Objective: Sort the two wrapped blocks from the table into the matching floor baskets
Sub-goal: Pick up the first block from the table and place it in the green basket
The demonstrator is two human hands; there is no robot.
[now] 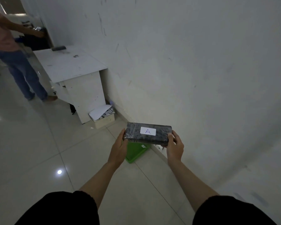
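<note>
White cabinet (81, 88) against a scuffed wall (185, 62), dark flat object (58, 48) at its far edge. Open cardboard box (102, 116) of papers beside its base. Glossy tiled floor (31, 151). Bystander (15, 59) in jeans, upper left.

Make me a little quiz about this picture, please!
1. True or false: the dark plastic-wrapped block is held by both the left hand and the right hand.
2. Which letter is on the block's white paper label? a) A b) B c) C
3. Fill in: the floor basket under the block is ____.

Key: 1 true; 2 a; 3 green.
</note>
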